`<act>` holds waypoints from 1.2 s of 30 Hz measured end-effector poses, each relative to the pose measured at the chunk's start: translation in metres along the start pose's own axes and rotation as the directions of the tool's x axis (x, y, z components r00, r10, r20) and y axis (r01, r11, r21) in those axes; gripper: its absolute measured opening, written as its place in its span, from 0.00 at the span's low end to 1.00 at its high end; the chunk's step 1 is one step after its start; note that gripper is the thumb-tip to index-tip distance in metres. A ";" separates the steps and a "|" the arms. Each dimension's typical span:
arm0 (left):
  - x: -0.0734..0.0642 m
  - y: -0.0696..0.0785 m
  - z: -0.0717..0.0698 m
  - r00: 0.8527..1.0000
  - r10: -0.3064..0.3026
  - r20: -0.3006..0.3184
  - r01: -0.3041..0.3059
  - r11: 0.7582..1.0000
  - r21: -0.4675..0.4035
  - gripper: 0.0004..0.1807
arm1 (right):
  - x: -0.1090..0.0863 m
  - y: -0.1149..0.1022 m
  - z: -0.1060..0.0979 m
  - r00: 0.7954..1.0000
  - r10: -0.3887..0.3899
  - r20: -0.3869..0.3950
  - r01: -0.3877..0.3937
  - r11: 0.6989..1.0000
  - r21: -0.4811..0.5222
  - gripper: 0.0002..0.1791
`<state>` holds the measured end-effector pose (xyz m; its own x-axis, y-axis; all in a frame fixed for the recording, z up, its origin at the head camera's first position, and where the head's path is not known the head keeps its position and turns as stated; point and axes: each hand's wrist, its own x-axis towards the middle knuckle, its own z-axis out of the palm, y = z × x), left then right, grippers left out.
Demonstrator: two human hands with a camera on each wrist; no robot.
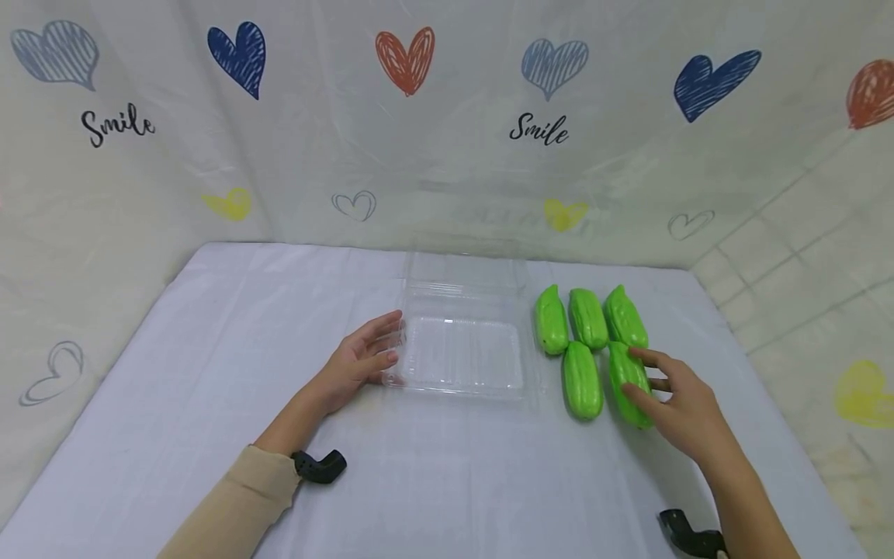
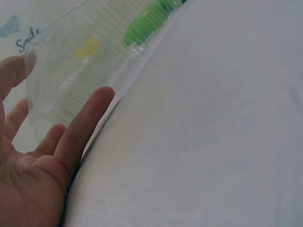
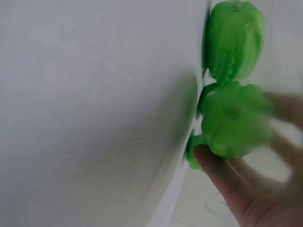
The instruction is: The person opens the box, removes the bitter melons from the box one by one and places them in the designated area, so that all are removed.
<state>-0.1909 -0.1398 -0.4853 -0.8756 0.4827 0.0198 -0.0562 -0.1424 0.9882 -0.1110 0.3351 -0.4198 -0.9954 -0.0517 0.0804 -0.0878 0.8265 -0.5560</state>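
A clear plastic clamshell box (image 1: 464, 392) lies with its lid (image 1: 464, 264) raised at the back. My left hand (image 1: 359, 361) is at the box's left end, fingers and thumb spread and fairly straight against its wall (image 2: 71, 80). To the right of the box lie several green ribbed plastic vegetables in two rows. My right hand (image 1: 680, 404) holds the front right green ribbed vegetable (image 1: 623, 373) between thumb and fingers. Its round dimpled end (image 3: 232, 111) faces the right wrist camera, with the thumb along its lower edge.
The front left vegetable (image 1: 582, 380) lies close beside the held one. Behind are the back left (image 1: 552, 322), back middle (image 1: 588, 318) and back right (image 1: 626, 318) vegetables. A white cloth (image 1: 433, 489) covers the table; a sheet printed with hearts (image 1: 447, 155) hangs behind.
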 end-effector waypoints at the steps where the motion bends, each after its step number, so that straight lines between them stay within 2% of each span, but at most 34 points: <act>1: 0.000 0.000 0.000 1.000 0.003 0.001 -0.003 1.000 -0.001 0.38 | 0.001 0.001 0.001 1.000 0.003 0.009 -0.003 1.000 -0.005 0.33; 8: 0.001 -0.001 0.000 1.000 0.001 0.005 -0.001 1.000 -0.004 0.38 | 0.002 0.002 0.002 0.996 0.032 0.081 -0.027 0.998 -0.062 0.32; 17: 0.003 -0.002 0.000 1.000 0.001 0.003 -0.001 1.000 -0.007 0.39 | 0.009 0.005 0.000 0.992 0.051 0.113 -0.041 0.995 -0.087 0.31; 30: 0.003 -0.002 0.003 1.000 0.006 0.006 -0.006 1.000 -0.013 0.37 | 0.017 0.003 -0.001 0.991 0.077 0.106 -0.065 0.991 -0.114 0.32; 33: 0.003 -0.003 0.002 1.000 0.012 0.009 -0.012 1.000 -0.010 0.38 | 0.018 -0.002 -0.002 0.994 0.072 0.084 -0.060 0.988 -0.141 0.34; 36: 0.003 -0.002 -0.001 1.000 0.011 0.021 -0.011 1.000 0.020 0.39 | 0.022 -0.015 -0.003 0.999 0.037 0.028 -0.032 0.987 -0.157 0.35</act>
<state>-0.1940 -0.1391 -0.4869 -0.8658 0.4993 0.0338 -0.0368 -0.1309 0.9907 -0.1315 0.3228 -0.4070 -0.9986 -0.0367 0.0370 -0.0490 0.9053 -0.4219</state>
